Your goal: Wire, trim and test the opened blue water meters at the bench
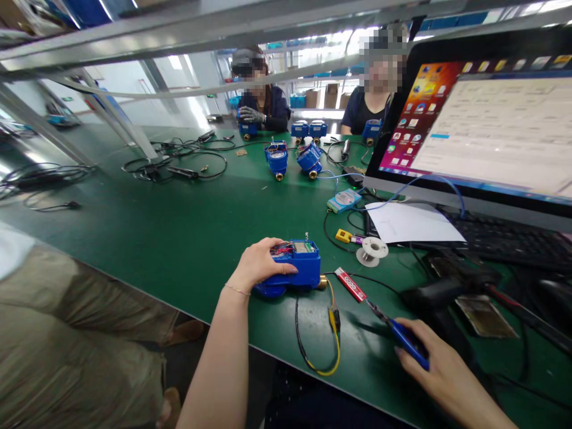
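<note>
My left hand [263, 260] is closed around a blue water meter [306, 269] with a brass end. The meter's top is uncovered, showing red wires and a small circuit board [302, 246]. In my right hand [435, 360] are blue-handled pliers [409, 342], their jaws pointing toward a red-and-white packet [351, 285] on the table. Black and yellow leads with a clip [333, 320] loop in front of the meter. Close behind the packet stands a solder wire spool [372, 251], with a yellow connector [343, 236] beside it.
On the right are a monitor [496, 131], a keyboard [504, 238], paper [415, 223] and dark tools. Several more blue meters [277, 159] stand farther back, near two people. Black cables [179, 167] lie at the left; a person's trousered legs [80, 333] stand beside the table.
</note>
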Tool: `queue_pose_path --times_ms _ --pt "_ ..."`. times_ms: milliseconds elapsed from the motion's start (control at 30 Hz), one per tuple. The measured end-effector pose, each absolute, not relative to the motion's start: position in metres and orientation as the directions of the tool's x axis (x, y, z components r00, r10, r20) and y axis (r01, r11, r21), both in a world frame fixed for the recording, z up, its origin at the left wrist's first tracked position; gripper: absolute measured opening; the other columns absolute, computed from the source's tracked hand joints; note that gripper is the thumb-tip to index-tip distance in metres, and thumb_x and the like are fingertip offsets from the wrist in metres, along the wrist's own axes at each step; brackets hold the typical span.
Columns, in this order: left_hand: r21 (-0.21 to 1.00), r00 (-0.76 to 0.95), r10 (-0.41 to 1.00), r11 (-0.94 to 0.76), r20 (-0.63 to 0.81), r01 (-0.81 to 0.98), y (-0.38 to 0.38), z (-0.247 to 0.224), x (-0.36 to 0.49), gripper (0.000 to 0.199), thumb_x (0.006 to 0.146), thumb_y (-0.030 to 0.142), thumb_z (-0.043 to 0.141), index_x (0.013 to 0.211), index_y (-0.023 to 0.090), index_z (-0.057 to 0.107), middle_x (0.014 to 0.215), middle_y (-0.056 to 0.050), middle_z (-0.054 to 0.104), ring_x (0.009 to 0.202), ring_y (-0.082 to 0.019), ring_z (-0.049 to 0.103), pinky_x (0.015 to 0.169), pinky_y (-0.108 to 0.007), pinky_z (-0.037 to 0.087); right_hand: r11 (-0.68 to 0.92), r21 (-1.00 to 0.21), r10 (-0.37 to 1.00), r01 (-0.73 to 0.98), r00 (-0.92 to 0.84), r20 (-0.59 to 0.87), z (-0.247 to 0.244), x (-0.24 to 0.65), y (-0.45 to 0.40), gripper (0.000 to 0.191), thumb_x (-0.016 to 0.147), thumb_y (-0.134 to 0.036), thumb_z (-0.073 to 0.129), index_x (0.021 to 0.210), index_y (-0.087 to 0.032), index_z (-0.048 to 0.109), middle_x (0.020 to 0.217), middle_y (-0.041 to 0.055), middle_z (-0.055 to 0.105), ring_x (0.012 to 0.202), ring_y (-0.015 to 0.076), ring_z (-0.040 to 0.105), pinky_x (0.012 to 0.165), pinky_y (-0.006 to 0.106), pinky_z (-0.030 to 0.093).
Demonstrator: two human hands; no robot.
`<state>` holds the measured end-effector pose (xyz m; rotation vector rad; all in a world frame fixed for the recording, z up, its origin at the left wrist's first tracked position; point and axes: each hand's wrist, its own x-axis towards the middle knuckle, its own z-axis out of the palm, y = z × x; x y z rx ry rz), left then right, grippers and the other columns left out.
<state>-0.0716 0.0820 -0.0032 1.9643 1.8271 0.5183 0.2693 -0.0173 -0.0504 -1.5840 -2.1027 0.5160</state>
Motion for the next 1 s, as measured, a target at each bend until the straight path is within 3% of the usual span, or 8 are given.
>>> queue_pose_path --times_ms 133,300,567,1000 --pt "0.527 0.073 0.991 -0.121 0.111 0.841 0.059 -0.006 -0.066 0.067 0.052 0.059 0.074 0.106 0.023 0.057 0.108 -0.006 0.063 0.097 -0.025 0.06 0.085 -0.041 0.049 0.379 -0.431 0.922 0.819 -0.298 0.245 -0.041 0.262 -0.015 0.031 0.074 -0.027 0.052 0.104 -0.022 0.055 0.092 0.005 0.062 0.08 0.0202 0.064 0.07 0.033 0.054" --pt "0.522 0.075 0.951 -0.23 0.301 0.821 0.026 -0.019 -0.063 0.067 0.052 0.058 0.075 0.105 0.022 0.056 0.118 -0.008 0.057 0.111 -0.025 0.054 0.098 -0.044 0.043 0.568 -0.162 0.774 0.807 -0.456 0.439 -0.022 0.244 0.003 0.043 0.074 -0.024 0.055 0.115 -0.013 0.049 0.105 0.0138 0.055 0.095 0.0262 0.055 0.083 0.042 0.047" --pt "0.466 0.098 0.896 -0.315 0.433 0.827 0.007 -0.032 -0.064 0.07 0.053 0.062 0.071 0.108 0.021 0.055 0.12 -0.011 0.057 0.115 -0.026 0.051 0.099 -0.048 0.042 0.749 0.136 0.516 0.648 -0.7 0.493 0.003 0.208 0.027 0.04 0.076 -0.022 0.057 0.114 -0.009 0.052 0.102 0.016 0.057 0.094 0.0266 0.053 0.08 0.039 0.043" --pt "0.398 0.127 0.832 -0.385 0.54 0.833 0.009 -0.039 -0.065 0.071 0.054 0.065 0.068 0.108 0.02 0.055 0.116 -0.012 0.059 0.11 -0.027 0.054 0.094 -0.048 0.046 0.761 0.318 0.408 0.565 -0.799 0.442 0.009 0.197 0.033 0.039 0.078 -0.024 0.057 0.113 -0.007 0.056 0.1 0.015 0.06 0.09 0.0251 0.053 0.078 0.036 0.039"
